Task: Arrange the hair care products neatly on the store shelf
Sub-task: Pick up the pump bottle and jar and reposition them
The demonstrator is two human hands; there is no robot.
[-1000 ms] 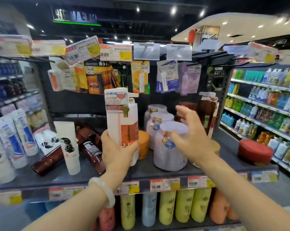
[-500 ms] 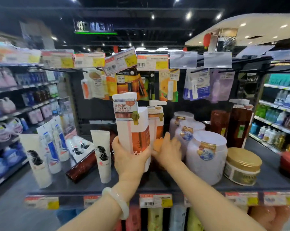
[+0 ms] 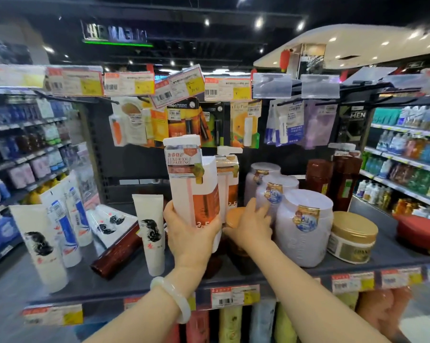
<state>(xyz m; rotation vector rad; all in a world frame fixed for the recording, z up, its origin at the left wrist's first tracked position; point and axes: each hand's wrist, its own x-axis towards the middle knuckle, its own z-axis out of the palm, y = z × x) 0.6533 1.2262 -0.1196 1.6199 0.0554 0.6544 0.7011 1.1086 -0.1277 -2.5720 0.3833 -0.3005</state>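
Note:
My left hand (image 3: 189, 233) grips a tall white and orange pump bottle (image 3: 194, 184) by its lower body, held upright just above the dark shelf (image 3: 125, 280). A second like pump bottle (image 3: 227, 174) stands right behind it. My right hand (image 3: 251, 224) lies over the orange lid of a low dark jar (image 3: 233, 216), fingers curled on the lid, fingertips near a lilac jar (image 3: 271, 194). A larger lilac jar (image 3: 303, 229) stands to the right at the front.
White tubes (image 3: 151, 229) stand left of my hands, and a brown bottle (image 3: 115, 251) lies on its side between them. A gold-lidded jar (image 3: 352, 236), brown pump bottles (image 3: 342, 174) and a red tub (image 3: 421, 229) sit to the right. Hanging packs (image 3: 184, 122) fill the back panel.
My right hand left the front lilac jar and moved left onto the orange-lidded jar. The pump bottle stays held in my left hand. My head turned, showing more of the shelf's left side.

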